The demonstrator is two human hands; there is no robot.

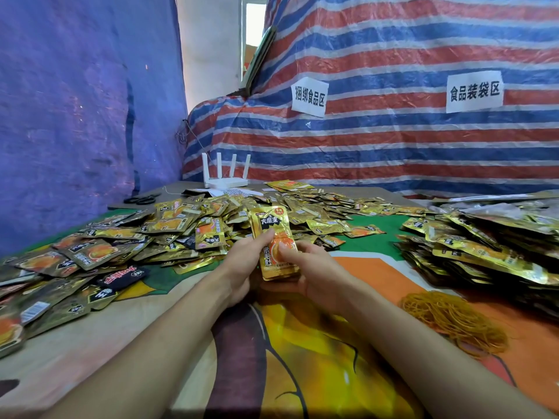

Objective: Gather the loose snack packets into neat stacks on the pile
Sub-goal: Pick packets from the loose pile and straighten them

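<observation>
The left hand [242, 267] and right hand [314, 276] are gripping a small stack [276, 246] together, left of the rubber bands [453, 319]; loose packets [181, 228] are lying further left, unsorted; the pile [484, 246] behind the bands is growing; I judge much is remaining.

Taped to the striped tarpaulin [393, 140], on the left paper sign [309, 96]: "捆绑食品区" in black. On the right paper sign [474, 91]: "食品装袋区", also in black. On the front of the gold packet [273, 225] raised at centre — "大魔王" in pale letters on a black patch near the top; lower down, in black, "毛肚", the character above it unclear. Same brand patch, upside down, on several of the loose packets [210, 234]. Barcode on a white label on one packet back [34, 311] — digits too small to read.
</observation>
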